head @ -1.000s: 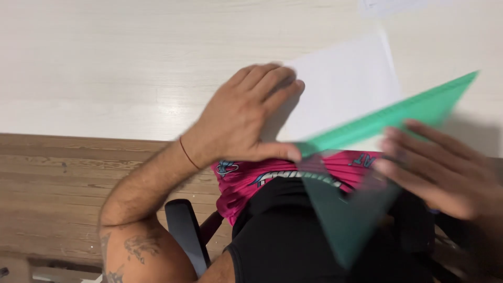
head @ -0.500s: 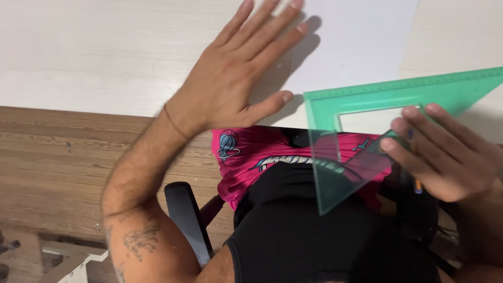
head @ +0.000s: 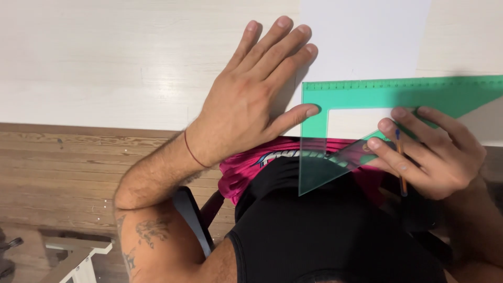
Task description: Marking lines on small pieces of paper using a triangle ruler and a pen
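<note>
A green set square (head: 398,94) is laid across the lower part of a white sheet of paper (head: 361,42) on the pale counter (head: 105,63); one corner overhangs the counter edge (above the lap). The left hand (head: 251,99) is pressed flat, fingers spread, on the counter and the paper's left edge, its thumb touching the set square; the right hand (head: 429,152) is closed on the set square's slanted edge, with a pencil (head: 401,162) held between its fingers.
</note>
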